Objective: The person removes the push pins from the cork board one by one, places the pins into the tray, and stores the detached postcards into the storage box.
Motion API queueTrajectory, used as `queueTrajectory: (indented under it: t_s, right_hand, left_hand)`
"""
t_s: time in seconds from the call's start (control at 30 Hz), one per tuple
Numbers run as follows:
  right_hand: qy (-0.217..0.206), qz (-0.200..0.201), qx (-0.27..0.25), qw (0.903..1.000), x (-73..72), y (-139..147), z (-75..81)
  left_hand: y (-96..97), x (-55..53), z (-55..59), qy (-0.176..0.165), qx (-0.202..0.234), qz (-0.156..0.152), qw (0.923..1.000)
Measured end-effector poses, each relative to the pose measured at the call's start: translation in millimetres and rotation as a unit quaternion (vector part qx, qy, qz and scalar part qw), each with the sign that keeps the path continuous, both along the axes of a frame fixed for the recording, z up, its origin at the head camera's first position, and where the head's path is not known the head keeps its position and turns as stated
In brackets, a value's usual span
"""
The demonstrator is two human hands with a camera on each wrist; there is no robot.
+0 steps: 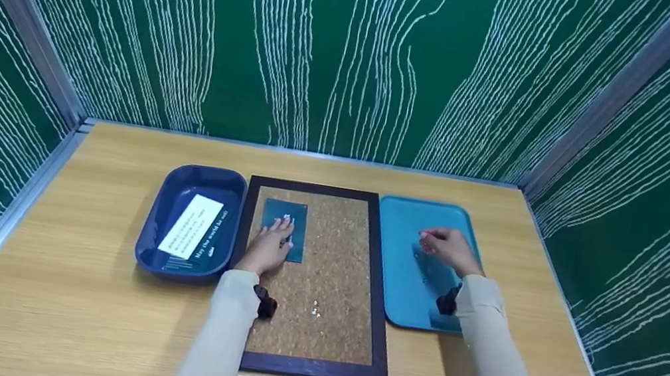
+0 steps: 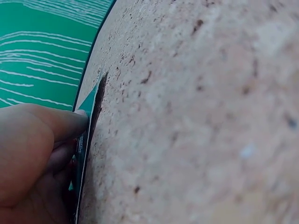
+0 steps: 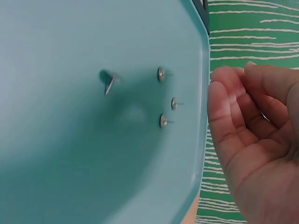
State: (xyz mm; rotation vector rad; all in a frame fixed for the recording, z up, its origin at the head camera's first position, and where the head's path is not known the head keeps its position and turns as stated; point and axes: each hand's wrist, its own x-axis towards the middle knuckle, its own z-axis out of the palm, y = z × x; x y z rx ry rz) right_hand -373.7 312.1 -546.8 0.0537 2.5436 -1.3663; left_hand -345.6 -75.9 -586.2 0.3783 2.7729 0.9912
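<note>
My left hand (image 1: 269,248) rests on a dark green card (image 1: 300,216) with its fingers stretched out. The card lies on the upper left of a dark-framed cork board (image 1: 340,242). In the left wrist view, the thumb touches the face of the card (image 2: 89,100), and a dark gap shows between its edge and the cork. Over a blue tray (image 1: 403,226) hovers my right hand (image 1: 449,250), thumb and fingertips drawn together. Whether something small sits between them cannot be seen. Several metal thumbtacks (image 3: 161,74) lie in the tray, apart from this hand.
Left of the board stands a dark blue bin (image 1: 147,239) holding a white printed card (image 1: 191,226) and a dark green card with white lettering (image 1: 208,248). Small shiny bits (image 1: 315,310) are on the lower cork. Green, white-streaked walls enclose the wooden table (image 1: 64,239).
</note>
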Motion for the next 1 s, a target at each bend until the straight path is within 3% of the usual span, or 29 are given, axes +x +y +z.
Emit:
queueTrajectory:
  t_s: [0.3,0.63,1.0]
  right_hand:
    - [-0.023,-0.012,-0.074,0.9970,-5.4,-20,3.9]
    - [-0.053,0.012,-0.132,0.9897,-14.7,-54,2.8]
    - [-0.109,-0.002,-0.210,0.9716,-25.1,-100,3.5]
  left_hand:
    - [0.4,-0.2,0.4,-0.002,0.009,-0.001,1.0000]
    - [0.6,0.6,0.1,-0.001,0.002,0.000,1.0000]
    - [-1.0,-0.2,-0.7,-0.005,0.009,-0.001,0.9999]
